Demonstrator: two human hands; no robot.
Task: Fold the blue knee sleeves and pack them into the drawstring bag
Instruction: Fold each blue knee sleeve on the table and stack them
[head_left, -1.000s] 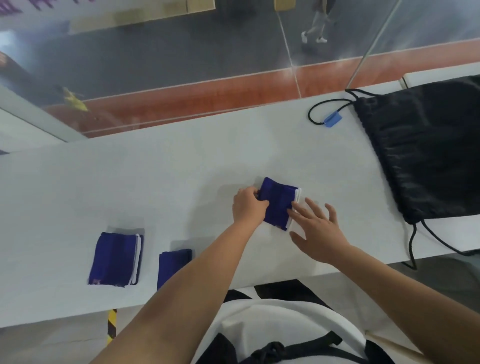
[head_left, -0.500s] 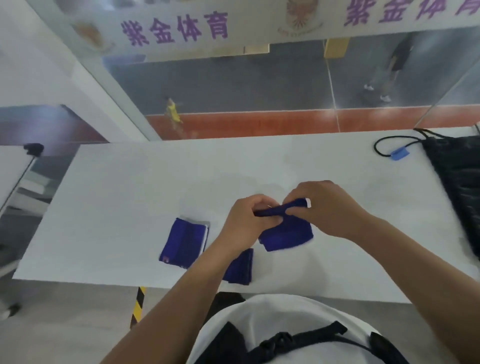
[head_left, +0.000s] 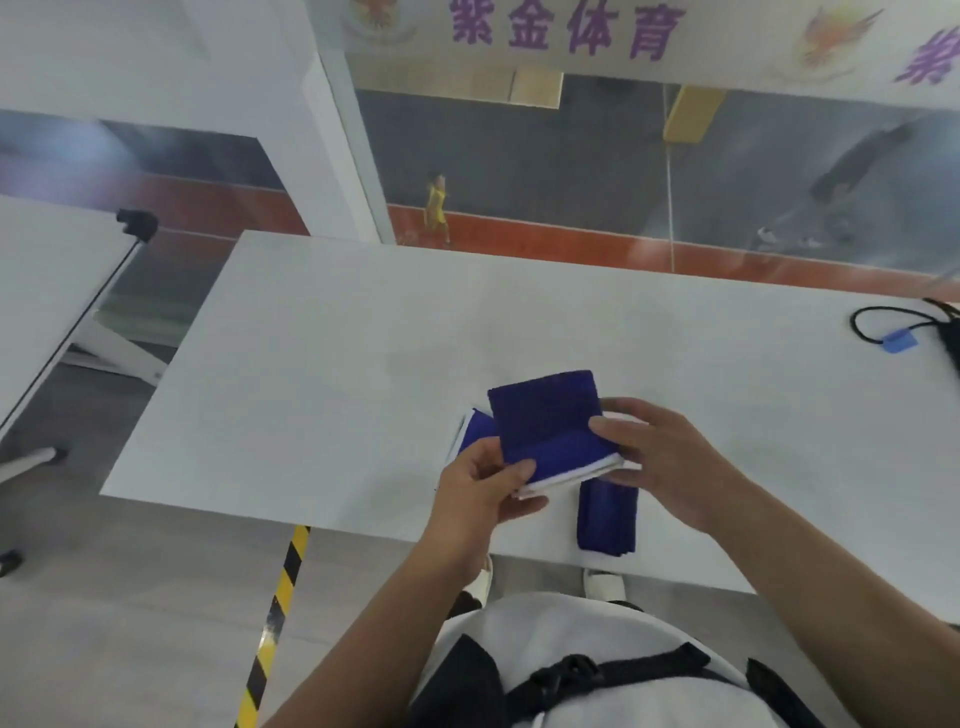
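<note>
A folded blue knee sleeve (head_left: 548, 421) with a white edge is held above the white table (head_left: 322, 374). My left hand (head_left: 480, 493) pinches its near left corner, and my right hand (head_left: 657, 457) grips its right side. Under it a second folded blue sleeve (head_left: 475, 431) lies on the table, partly hidden. A third blue sleeve (head_left: 607, 519) lies at the table's near edge below my right hand. Only the black drawstring bag's cord (head_left: 862, 332) with a blue tag (head_left: 900, 341) shows at the far right.
The table's near edge runs just under my hands, with grey floor and yellow-black tape (head_left: 275, 613) below. Another white table (head_left: 47, 291) stands to the left. A glass wall and a sports court lie behind the table.
Both hands carried the folded sleeve to the left and now hold it flat over the other sleeve. The view swung left, so the bag slid almost out of sight.
</note>
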